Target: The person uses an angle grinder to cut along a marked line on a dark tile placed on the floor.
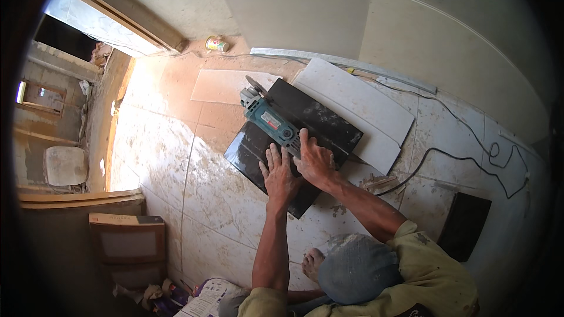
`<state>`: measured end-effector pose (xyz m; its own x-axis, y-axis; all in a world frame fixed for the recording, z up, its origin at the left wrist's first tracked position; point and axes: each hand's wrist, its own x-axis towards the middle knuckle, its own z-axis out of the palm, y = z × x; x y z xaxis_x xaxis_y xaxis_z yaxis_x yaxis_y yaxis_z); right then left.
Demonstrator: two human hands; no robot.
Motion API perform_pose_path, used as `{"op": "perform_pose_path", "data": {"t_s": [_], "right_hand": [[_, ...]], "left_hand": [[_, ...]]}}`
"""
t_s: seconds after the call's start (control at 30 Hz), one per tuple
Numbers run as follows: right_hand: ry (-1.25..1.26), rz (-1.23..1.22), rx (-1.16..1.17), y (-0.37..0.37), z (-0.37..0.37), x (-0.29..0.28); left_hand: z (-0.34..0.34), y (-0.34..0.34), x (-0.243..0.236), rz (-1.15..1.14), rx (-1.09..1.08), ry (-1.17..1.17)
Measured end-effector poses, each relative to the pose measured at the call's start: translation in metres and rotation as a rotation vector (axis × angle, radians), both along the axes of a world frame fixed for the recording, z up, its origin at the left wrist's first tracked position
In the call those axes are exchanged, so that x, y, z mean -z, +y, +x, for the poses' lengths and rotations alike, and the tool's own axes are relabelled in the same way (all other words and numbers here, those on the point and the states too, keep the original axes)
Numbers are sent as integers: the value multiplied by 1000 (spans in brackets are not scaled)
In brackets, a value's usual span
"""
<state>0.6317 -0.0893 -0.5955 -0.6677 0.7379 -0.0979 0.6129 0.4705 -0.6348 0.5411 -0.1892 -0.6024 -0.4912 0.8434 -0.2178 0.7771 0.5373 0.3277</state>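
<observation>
A teal angle grinder [267, 116], its disc [257, 86] at the upper-left end, lies over a dark, glossy, dusty tile [343, 132]. My right hand [314, 161] is closed on the grinder's rear body. My left hand [279, 179] rests open beside it, fingers spread on the tile's surface just below the tool. The grinder's underside and the edge under the disc are hard to make out.
Pale boards [364, 111] lie behind the tile. A metal bar [282, 53] and small cup [217, 43] are along the wall. A black cord [452, 155] crosses right, near a dark offcut [464, 226]. Cardboard boxes [126, 238] stand by the doorway [114, 135].
</observation>
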Motion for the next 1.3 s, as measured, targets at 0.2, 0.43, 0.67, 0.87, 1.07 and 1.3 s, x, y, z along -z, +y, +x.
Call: {"op": "perform_pose_path", "data": {"t_s": [0.2, 0.43, 0.67, 0.87, 1.07, 1.3], "right_hand": [[4, 23, 3, -2, 0, 0], [-44, 44, 0, -1, -2, 4], [-63, 70, -40, 1, 1, -3], [-94, 79, -33, 1, 2, 1], [-30, 65, -13, 2, 5, 1], [-19, 62, -27, 3, 10, -2]], "left_hand": [[3, 0, -4, 14, -10, 4], [4, 1, -4, 5, -4, 2], [4, 0, -4, -11, -7, 1], [2, -1, -4, -14, -1, -8], [2, -1, -4, -20, -1, -14], [2, -1, -4, -16, -9, -6]]}}
